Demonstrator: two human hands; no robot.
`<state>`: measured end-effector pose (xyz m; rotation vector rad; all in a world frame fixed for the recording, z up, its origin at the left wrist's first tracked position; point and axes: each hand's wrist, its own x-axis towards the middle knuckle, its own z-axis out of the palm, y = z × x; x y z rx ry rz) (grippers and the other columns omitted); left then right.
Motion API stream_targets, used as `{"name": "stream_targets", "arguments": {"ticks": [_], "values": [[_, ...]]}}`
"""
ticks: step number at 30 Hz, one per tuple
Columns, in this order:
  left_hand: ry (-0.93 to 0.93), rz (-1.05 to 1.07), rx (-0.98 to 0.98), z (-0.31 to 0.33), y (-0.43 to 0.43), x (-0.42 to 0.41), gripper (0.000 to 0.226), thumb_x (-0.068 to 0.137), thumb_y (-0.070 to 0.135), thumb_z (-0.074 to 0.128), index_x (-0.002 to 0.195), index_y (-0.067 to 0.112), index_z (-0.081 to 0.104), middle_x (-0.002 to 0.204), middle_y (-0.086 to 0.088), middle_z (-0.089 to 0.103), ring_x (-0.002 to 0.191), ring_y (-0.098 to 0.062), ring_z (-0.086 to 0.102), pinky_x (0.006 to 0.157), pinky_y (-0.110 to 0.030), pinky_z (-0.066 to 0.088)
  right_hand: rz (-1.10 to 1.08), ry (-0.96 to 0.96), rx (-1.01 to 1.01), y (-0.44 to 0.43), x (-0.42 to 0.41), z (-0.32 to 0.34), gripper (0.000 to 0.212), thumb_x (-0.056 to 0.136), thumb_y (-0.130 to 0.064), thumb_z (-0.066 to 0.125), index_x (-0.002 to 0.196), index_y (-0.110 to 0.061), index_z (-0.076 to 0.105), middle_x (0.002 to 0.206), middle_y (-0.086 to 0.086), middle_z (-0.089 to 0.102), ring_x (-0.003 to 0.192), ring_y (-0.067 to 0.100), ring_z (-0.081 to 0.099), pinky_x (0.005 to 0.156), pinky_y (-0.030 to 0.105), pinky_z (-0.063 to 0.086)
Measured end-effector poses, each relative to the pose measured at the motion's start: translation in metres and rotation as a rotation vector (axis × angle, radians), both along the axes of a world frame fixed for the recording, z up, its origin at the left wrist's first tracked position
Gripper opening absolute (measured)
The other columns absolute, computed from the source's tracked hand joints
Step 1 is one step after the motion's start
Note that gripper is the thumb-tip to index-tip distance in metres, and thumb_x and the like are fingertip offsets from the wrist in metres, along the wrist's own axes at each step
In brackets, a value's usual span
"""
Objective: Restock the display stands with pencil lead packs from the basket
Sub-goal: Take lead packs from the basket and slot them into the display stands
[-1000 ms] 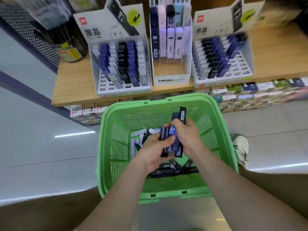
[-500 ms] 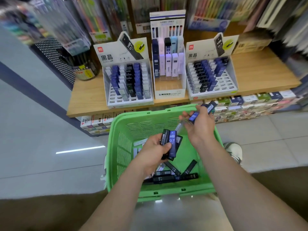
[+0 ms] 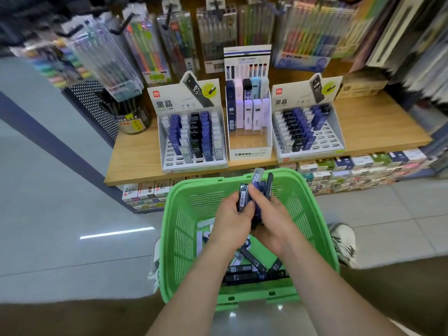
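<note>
A handful of pencil lead packs (image 3: 264, 187) stands upright between the two hands, above the far half of the green basket (image 3: 184, 214). The left hand (image 3: 230, 221) grips one dark pack (image 3: 243, 198) with curled fingers; the right hand (image 3: 274, 221) is wrapped round the rest. More loose packs (image 3: 244, 272) lie flat on the basket's bottom. Beyond the rim, a wooden shelf (image 3: 378, 124) carries three display stands: the left stand (image 3: 194, 139) and the right stand (image 3: 305, 127) both show bare slots in their front rows, and a white MONO stand (image 3: 249, 132) sits between them. Small boxes (image 3: 358, 168) are stacked under the shelf, pen packets (image 3: 145, 52) hang above it, and pale floor tiles (image 3: 60, 214) spread out to the left.
</note>
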<state>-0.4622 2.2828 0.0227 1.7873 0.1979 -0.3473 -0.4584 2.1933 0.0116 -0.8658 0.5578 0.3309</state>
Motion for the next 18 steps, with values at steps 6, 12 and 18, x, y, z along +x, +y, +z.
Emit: {"name": "stream_targets", "arguments": {"ticks": [6, 12, 18], "values": [[-0.191, -0.107, 0.354, 0.010, 0.011, 0.012, 0.036, 0.093, 0.010, 0.053, 0.127, 0.020, 0.058, 0.116, -0.007, 0.065, 0.110, -0.027, 0.057, 0.094, -0.041, 0.047, -0.059, -0.027, -0.028, 0.003, 0.002, 0.011, 0.019, 0.096, -0.017, 0.060, 0.110, -0.004, 0.064, 0.079, 0.010, 0.075, 0.064, 0.020, 0.071, 0.051, 0.029, 0.056], [-0.178, -0.140, 0.443, 0.034, 0.014, 0.023, 0.048, 0.097, 0.022, 0.050, 0.144, 0.027, 0.039, 0.117, -0.012, 0.063, 0.101, -0.036, 0.063, 0.086, -0.045, 0.053, -0.095, 0.000, -0.106, 0.010, 0.008, 0.019, 0.013, 0.090, -0.021, 0.069, 0.089, -0.009, 0.064, 0.062, 0.004, 0.065, 0.043, 0.013, 0.054, 0.037, 0.020, 0.041], [-0.245, -0.280, 0.340, 0.073, 0.032, 0.047, 0.032, 0.094, 0.013, 0.057, 0.123, 0.027, 0.057, 0.076, 0.014, 0.061, 0.056, 0.001, 0.055, 0.052, -0.021, 0.048, 0.018, -0.077, -0.009, 0.003, 0.026, 0.049, 0.041, 0.061, -0.036, 0.082, 0.087, -0.008, 0.068, 0.064, 0.002, 0.061, 0.047, 0.009, 0.047, 0.034, 0.016, 0.031]]}}
